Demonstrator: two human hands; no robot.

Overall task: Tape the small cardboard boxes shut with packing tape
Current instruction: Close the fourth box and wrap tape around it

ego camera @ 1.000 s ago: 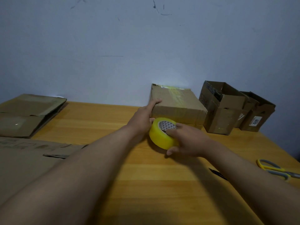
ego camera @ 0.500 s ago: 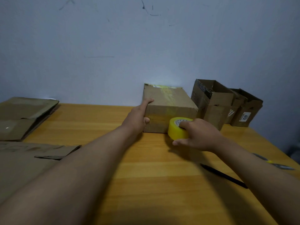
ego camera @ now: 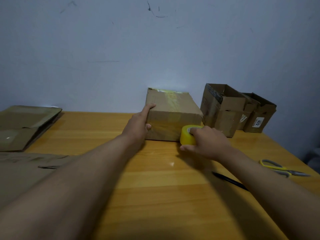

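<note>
The hands work one closed cardboard box [ego camera: 170, 115] on the bench [ego camera: 155, 187]: the left hand [ego camera: 140, 126] steadies its left front corner, index finger straight along the top edge, thumb against the front face; the right hand [ego camera: 207, 142] grips the yellow tape roll [ego camera: 187, 135], fingers hooked into its core. A second ago the roll was at the box's front left; now it is at the front right corner, so a strip seems to be running along that face. Right of the box stand two open boxes [ego camera: 223, 110], still untaped
</note>
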